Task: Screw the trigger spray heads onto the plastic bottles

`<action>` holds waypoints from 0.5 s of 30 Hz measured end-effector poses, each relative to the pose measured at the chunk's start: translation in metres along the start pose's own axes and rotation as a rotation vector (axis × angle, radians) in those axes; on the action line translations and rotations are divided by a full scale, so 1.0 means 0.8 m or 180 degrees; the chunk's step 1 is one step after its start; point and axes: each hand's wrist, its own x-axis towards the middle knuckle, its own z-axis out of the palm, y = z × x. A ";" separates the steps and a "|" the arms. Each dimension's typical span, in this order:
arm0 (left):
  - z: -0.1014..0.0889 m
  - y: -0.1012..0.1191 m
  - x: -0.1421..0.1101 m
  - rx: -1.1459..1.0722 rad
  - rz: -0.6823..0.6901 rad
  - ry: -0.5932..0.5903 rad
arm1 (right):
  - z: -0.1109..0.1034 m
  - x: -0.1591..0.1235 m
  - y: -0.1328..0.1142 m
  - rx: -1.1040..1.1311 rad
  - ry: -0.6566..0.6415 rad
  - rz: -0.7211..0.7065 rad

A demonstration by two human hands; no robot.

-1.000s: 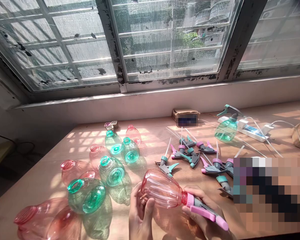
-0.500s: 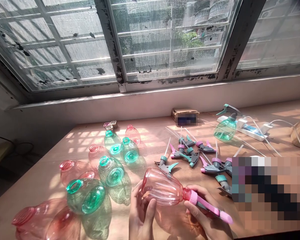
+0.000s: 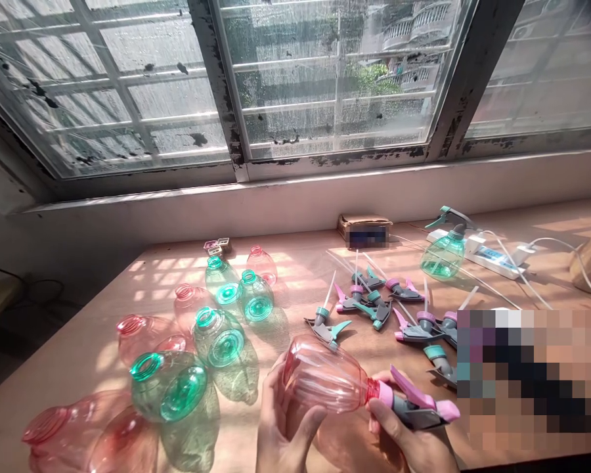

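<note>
A clear pink spray bottle (image 3: 325, 378) lies sideways between my hands, its neck pointing right. My left hand (image 3: 288, 420) is closed around its base end. At the neck, my right hand (image 3: 408, 433) grips the pink collar of a grey and pink trigger spray head (image 3: 416, 407), which sits on the bottle's mouth. Its pink trigger points up and its nozzle points right. I cannot tell how tightly the collar is seated. Just beyond the bottle lies a loose grey and teal spray head (image 3: 326, 325).
Several open pink and green bottles (image 3: 170, 387) lie on the left of the wooden table (image 3: 98, 341). Loose spray heads (image 3: 374, 302) are grouped right of centre. An assembled green spray bottle (image 3: 443, 255), a power strip (image 3: 497, 258) and a cardboard box (image 3: 364, 228) stand at the back.
The spray head has turned about the neck, so its trigger now shows upward with the grey body visible. Bottle and hands have shifted slightly right and down.
</note>
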 end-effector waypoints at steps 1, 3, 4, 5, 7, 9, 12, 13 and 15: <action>-0.001 -0.001 0.000 0.0047 -0.0002 -0.0062 | -0.002 0.002 0.001 0.0099 -0.0069 0.0062; -0.002 -0.001 0.000 0.0169 -0.0076 -0.0143 | -0.004 0.006 0.000 0.0356 -0.0200 0.0146; -0.003 0.000 0.000 0.0212 -0.0124 -0.0168 | -0.004 0.008 -0.001 0.0470 -0.0232 0.0155; -0.004 0.001 0.000 0.0239 -0.0158 -0.0202 | -0.004 0.008 -0.002 0.0537 -0.0246 0.0166; -0.004 0.004 -0.001 0.0266 -0.0128 -0.0298 | -0.004 0.008 -0.003 0.0493 -0.0255 0.0177; -0.003 0.009 -0.003 0.0266 -0.0025 -0.0382 | -0.003 0.005 -0.002 0.0330 -0.0254 0.0159; 0.001 0.014 -0.004 0.0120 -0.0009 -0.0312 | -0.002 0.002 -0.003 0.0159 -0.0179 0.0207; 0.003 0.015 -0.004 0.0058 -0.0041 -0.0275 | -0.002 0.002 -0.004 0.0142 -0.0173 0.0259; 0.004 0.015 -0.004 0.0018 -0.0122 -0.0252 | -0.001 0.002 -0.010 0.0215 -0.0209 0.0298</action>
